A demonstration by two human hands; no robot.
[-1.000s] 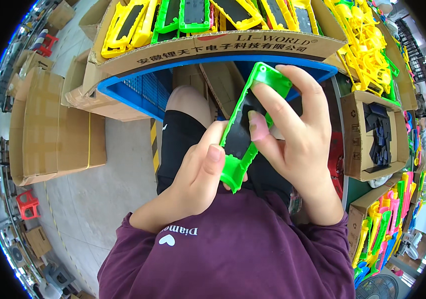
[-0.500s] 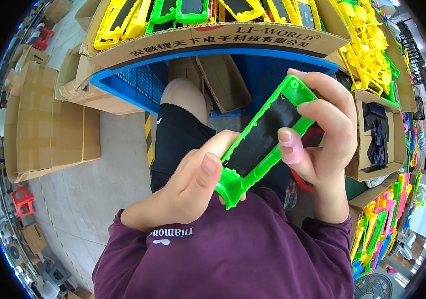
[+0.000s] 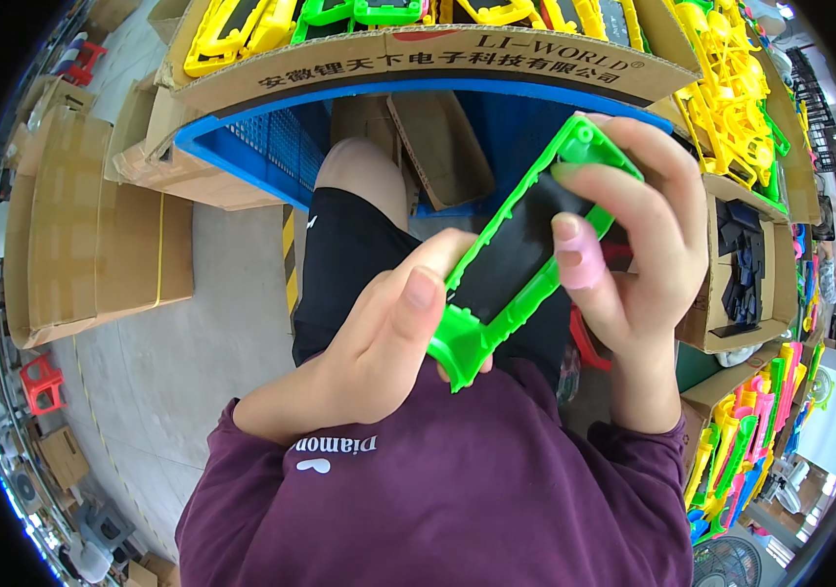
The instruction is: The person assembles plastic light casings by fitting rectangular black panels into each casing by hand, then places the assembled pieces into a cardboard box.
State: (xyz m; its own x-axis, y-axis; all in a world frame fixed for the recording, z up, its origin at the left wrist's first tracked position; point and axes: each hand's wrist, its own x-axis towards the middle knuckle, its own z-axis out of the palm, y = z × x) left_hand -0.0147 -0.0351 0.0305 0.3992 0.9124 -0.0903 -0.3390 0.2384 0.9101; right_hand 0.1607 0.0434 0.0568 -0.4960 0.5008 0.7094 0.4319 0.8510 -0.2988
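Note:
A bright green plastic frame (image 3: 513, 328) is held tilted above my lap, its upper end leaning to the right. A dark, smooth panel (image 3: 511, 264) sits inside it. My left hand (image 3: 379, 342) grips the frame's lower left side, with the thumb lying along the near corner. Around the upper right end curls my right hand (image 3: 648, 235). One right fingertip presses on the panel near the top, and the thumb, wrapped in a pink band, rests by the right edge.
Ahead stands a cardboard box (image 3: 437, 67) of yellow and green frames, over a blue crate (image 3: 232, 166). To the right are yellow plastic parts (image 3: 726, 108), a carton of dark panels (image 3: 780, 284) and a box of multicoloured parts (image 3: 741, 430). A large carton (image 3: 95, 235) stands left.
Both hands and the green frame have shifted slightly up and to the right. My right index fingertip has moved further onto the panel's upper part.

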